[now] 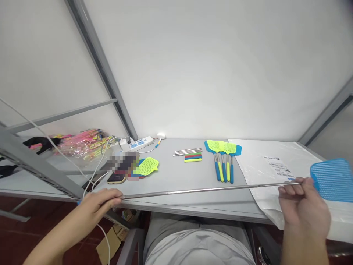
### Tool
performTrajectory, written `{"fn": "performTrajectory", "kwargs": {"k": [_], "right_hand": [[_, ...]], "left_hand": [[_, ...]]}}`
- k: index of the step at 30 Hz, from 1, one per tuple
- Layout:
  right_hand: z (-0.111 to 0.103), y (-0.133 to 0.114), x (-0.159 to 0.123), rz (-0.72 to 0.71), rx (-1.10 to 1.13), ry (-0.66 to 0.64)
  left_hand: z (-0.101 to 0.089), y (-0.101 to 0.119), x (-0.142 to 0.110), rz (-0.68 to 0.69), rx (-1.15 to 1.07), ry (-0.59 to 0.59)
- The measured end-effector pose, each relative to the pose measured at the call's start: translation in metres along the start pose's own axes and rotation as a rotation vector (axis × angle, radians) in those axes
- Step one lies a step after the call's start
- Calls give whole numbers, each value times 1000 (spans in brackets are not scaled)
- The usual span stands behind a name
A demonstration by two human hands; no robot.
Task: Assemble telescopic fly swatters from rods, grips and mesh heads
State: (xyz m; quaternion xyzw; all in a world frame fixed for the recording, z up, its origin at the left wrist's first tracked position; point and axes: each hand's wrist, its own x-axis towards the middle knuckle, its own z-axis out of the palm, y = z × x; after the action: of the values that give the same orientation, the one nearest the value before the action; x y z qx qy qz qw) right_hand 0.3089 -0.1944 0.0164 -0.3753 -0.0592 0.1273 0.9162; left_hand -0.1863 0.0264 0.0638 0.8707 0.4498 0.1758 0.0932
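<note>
A long steel telescopic rod (209, 190) of a fly swatter spans my view just above the table's front edge. Its blue mesh head (334, 180) sticks out at the right. My right hand (303, 209) pinches the rod near that head, and my left hand (97, 206) closes around its far left end. The rod's left tip is hidden in my fingers. Beyond the rod, several finished swatters with yellow-green mesh and blue rims (222, 160) lie side by side, along with steel rods (187, 151) and coloured handle sleeves (193, 157).
The grey table (171, 195) holds a white plastic mailer with a printed label (275, 173), a power strip (138, 144), a phone (116, 178), a loose swatter head (147, 166) and a pink plastic-wrapped pile (85, 144). A grey shelf upright (33, 158) crosses the left side.
</note>
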Motion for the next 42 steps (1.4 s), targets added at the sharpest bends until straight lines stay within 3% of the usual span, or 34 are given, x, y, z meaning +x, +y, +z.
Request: {"fn": "performTrajectory", "kwargs": {"k": [3,6,10,14,17,22,24,29,34,38,42], "right_hand": [[5,2,-4,79,83,-44],[13,4,-11,118,124,-62],[27,7,-26,102,62,-161],[42,18,-51,68,-104,-304],[47,26,-68,112,-149,-395],[45,25,-76,135,-145,-334],[44,19,-75,141,-131,-302],[43,9,-71,171,-106,-218],[44,15,-72,207,-63,-200],[42,18,-65,239,-87,-239],[43,21,-59,253,-118,-320]], "left_hand": [[-7,-11,-2,6,13,-70],[1,-2,3,10,30,-76],[23,35,16,73,86,-60],[44,76,26,169,115,49],[56,91,29,211,180,126],[61,79,24,356,379,492],[59,73,23,417,419,576],[54,71,24,438,423,631],[53,62,30,426,439,672],[57,58,33,407,428,664],[54,75,42,309,368,682]]}}
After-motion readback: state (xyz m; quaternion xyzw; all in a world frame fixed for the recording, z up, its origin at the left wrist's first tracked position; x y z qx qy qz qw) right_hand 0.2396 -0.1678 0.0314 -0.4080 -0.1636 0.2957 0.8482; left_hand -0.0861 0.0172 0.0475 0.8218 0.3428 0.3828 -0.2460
